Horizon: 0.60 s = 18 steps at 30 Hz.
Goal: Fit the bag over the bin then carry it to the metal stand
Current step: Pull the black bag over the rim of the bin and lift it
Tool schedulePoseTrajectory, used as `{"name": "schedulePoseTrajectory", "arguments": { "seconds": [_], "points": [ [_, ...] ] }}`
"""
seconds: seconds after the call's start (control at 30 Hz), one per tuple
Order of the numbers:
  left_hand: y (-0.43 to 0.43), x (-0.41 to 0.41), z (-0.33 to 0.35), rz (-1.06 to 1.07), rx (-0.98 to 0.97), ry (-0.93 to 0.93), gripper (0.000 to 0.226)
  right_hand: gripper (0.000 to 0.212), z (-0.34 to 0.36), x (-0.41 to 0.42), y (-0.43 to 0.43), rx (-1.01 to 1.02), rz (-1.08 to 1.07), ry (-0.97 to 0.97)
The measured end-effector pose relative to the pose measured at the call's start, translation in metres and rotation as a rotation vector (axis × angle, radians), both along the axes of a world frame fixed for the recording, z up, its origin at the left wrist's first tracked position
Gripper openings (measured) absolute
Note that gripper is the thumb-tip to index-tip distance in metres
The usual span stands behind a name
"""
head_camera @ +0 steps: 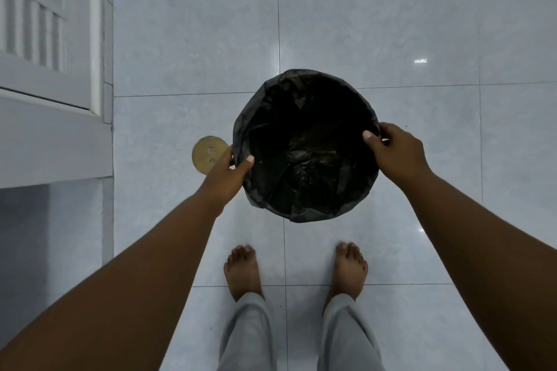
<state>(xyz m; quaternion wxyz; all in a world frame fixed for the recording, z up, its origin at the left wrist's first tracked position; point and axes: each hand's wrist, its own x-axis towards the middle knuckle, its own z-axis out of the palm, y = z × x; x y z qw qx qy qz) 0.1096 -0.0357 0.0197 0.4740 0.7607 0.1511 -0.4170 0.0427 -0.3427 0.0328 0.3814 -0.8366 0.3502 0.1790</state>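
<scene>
The bin (306, 146) is held between both hands above the pale tiled floor (196, 39), in front of the person's bare feet (242, 272), and whether its base touches the tiles cannot be told from above. A black bag (301, 166) already lines it, the film folded out over the rim all the way round, crumpled and slack inside. The left hand (226, 173) grips the rim on its side, thumb hooked over the edge into the opening and fingers wrapped down the outer wall; the right hand (394, 150) does the same on the opposite side, thumb on the inner lip, fingers closed outside. Nothing can be made out in the dark liner, though its bottom is too dim to be sure. Judging by the easy two-handed hold, the bin is light and stiff, while the bag is thin, soft and slippery, apt to slide off the rim if tugged. Pinching film and rim together, as both hands do, looks the safest hold for carrying. A round brass floor drain cover (208, 153) lies on the tiles just beside the left hand, near a white louvred door (45, 39). No metal stand is in view.
</scene>
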Motion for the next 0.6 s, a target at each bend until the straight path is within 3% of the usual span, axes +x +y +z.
{"name": "schedulePoseTrajectory", "arguments": {
  "seconds": [0.13,0.33,0.43,0.6],
  "points": [
    [0.001,-0.012,0.001,-0.093,-0.067,0.083,0.064,0.058,-0.005,-0.032,0.007,0.217,0.077,0.098],
    [-0.008,-0.009,0.040,-0.058,-0.112,-0.090,0.059,0.064,0.011,-0.042,0.010,0.287,0.109,-0.088],
    [-0.017,-0.003,0.081,0.014,-0.148,-0.137,0.060,0.047,0.052,-0.033,0.012,0.328,0.070,-0.180],
    [-0.032,0.009,0.186,0.074,-0.178,-0.158,0.051,0.043,0.164,-0.015,0.003,0.438,-0.071,-0.290]
  ]
}}
